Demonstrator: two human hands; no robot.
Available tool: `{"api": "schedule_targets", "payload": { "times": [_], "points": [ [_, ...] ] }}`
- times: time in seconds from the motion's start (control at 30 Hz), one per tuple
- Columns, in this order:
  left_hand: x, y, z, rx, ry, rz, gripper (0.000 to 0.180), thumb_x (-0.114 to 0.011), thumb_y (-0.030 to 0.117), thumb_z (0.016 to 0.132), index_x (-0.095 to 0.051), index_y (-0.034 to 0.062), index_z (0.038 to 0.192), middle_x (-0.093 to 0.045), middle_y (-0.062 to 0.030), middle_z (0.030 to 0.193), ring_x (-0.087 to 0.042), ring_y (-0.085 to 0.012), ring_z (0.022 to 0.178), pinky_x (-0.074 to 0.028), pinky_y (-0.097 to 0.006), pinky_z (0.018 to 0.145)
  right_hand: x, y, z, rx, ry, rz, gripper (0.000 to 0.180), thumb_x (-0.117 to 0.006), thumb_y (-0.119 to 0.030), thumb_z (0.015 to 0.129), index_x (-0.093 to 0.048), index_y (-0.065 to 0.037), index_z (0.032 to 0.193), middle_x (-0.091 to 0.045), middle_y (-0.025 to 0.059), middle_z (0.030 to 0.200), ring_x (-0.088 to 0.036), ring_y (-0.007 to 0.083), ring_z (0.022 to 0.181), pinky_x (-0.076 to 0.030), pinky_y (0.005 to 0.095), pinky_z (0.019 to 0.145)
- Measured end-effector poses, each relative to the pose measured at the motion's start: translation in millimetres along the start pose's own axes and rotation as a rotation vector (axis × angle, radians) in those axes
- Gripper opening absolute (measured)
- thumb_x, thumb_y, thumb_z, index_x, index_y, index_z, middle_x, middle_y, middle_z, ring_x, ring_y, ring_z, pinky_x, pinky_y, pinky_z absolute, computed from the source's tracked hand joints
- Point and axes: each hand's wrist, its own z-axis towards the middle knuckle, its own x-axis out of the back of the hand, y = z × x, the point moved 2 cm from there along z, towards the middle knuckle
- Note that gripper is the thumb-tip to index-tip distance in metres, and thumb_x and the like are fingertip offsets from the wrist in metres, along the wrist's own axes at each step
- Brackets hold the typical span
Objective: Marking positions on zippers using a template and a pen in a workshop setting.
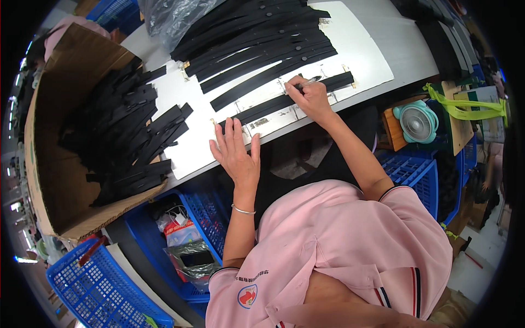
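A black fabric strip (268,109) lies across the near part of a white board (363,52). My left hand (239,156) rests with fingers spread, its fingertips at the strip's left end. Further right, my right hand (313,102) grips a dark pen (310,81), the fingers closed around it over the strip. The pen's tip is hidden by my fingers. Beyond this strip, many more black strips (257,41) lie side by side, some with round dark buttons. Dark marks and small tape pieces show on the board around the near strip.
At the left, a cardboard box (52,82) holds a heap of black strips (117,112) that spills onto the board. Clear plastic (175,19) lies at the back. Blue baskets (104,279) stand below the table. A small teal fan (416,121) is at the right.
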Motion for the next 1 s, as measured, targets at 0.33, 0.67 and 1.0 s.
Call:
{"api": "schedule_targets", "payload": {
  "times": [0.33,0.67,1.0],
  "points": [
    [-6.6,46.2,27.3,-0.111,0.026,-0.246,0.047,-0.074,0.021,0.093,-0.064,0.006,0.136,-0.059,-0.0135,0.143,-0.048,-0.0342,0.138,-0.028,-0.051,0.118,-3.4,4.8,0.3,0.04,-0.002,-0.053,0.025,-0.068,-0.014,0.095,-0.065,0.002,0.076,-0.069,0.0045,0.074,-0.057,0.0187,0.051,-0.043,0.0299,0.05],
    [-35.9,68.1,55.0,-0.062,0.101,-0.373,0.009,-0.076,0.009,0.086,-0.073,0.0046,0.093,-0.067,-0.0045,0.101,-0.061,-0.0248,0.099,-0.041,-0.039,0.092,4.5,-5.6,0.6,-0.113,-0.003,0.092,0.031,-0.071,-0.012,0.091,-0.06,0.004,0.067,-0.071,0.0076,0.074,-0.06,0.0223,0.051,-0.044,0.0314,0.05],
    [-37.2,69.0,54.1,-0.086,0.119,-0.351,0.01,-0.077,0.009,0.086,-0.072,0.0056,0.094,-0.068,-0.0039,0.103,-0.061,-0.0248,0.1,-0.041,-0.039,0.092,7.2,-0.4,-1.4,0.087,-0.043,-0.023,0.025,-0.071,-0.013,0.088,-0.063,0.001,0.068,-0.07,0.0097,0.071,-0.062,0.0262,0.054,-0.046,0.0339,0.051]
  ]
}}
